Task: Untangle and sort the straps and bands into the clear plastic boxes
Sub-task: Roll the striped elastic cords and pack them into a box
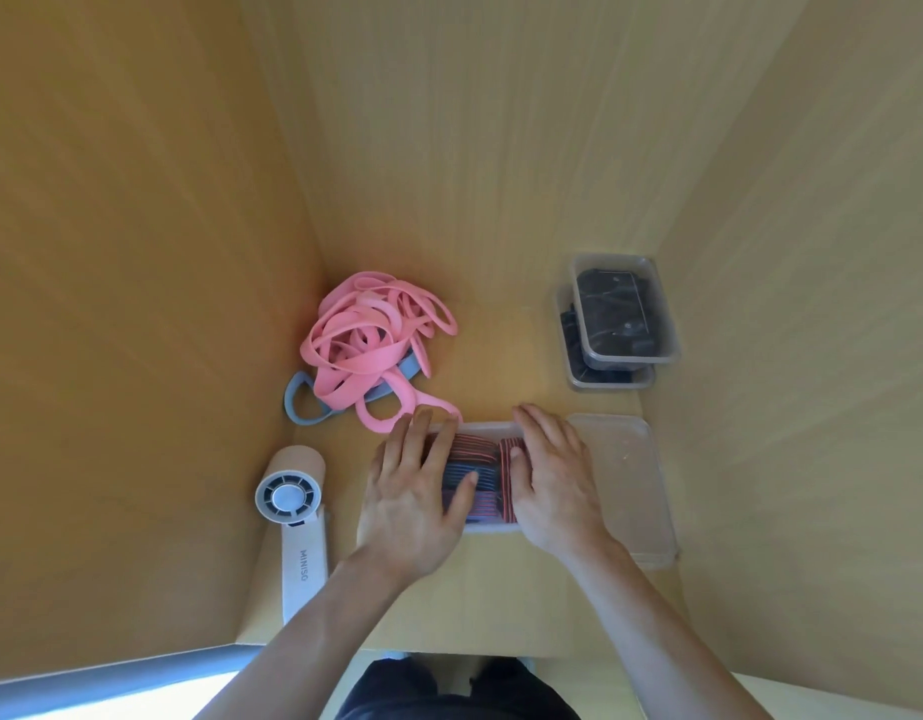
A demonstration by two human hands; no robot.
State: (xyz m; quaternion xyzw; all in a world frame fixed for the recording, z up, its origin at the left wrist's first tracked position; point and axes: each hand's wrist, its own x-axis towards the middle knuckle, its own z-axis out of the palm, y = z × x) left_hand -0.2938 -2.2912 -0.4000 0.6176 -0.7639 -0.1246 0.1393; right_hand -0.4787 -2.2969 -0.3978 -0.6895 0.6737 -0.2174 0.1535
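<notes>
Bench: we work on a pale wooden bench closed in by wooden walls on the left, right and far sides.
Pink tangle: the pink tangle lies at the far left, a knotted heap with no single long axis. Its nearest loop trails toward the near right and ends just beyond our left fingertips.
Stacked boxes: two stacked boxes sit at the far right, well apart from our hands, with black straps inside.
Lid: a clear lid lies flat, just right of the box under our hands.
Near box: the near box sits in front of us, its long axis running left to right.
Left hand: our left hand lies flat over the left end of the box, fingers straight and thumb on the contents. The grip is released and only presses.
Right hand: our right hand covers the right end the same way, fingers extended and thumb on the folded edge, grasping nothing.
Striped straps: red and blue striped straps fill the box between our hands, and we judge this sort nearly packed.
Fan: a white handheld fan lies at the near left.
Blue band: a blue band pokes out under the tangle's left side.
Coming move: we judge the tangle comes next. It lies far and left of the box, so the left hand is nearer.
</notes>
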